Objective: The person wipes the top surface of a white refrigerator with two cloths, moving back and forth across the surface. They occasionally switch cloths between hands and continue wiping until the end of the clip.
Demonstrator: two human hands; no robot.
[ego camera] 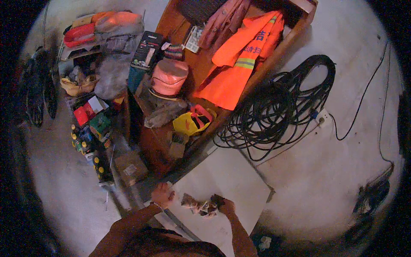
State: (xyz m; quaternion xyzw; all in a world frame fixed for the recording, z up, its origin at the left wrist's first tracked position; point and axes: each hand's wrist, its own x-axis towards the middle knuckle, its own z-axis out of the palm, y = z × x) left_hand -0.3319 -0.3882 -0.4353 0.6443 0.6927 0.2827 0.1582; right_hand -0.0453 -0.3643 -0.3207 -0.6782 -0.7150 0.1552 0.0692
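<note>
A pale flat board or tabletop lies before me. On it rests a small heap of brown and whitish chunks; what they are made of is too blurred to tell. My right hand grips a dark lump at the heap's right end. To the left, my left hand is at the board's left edge with its fingers curled. Whether it holds anything there cannot be made out. A thin band circles the left wrist.
Beyond the board, a wooden piece of furniture bears an orange reflective garment, a pink round container and a yellow bag. Coiled black cable lies to the right. Left are a cardboard box and several yellow-capped bottles.
</note>
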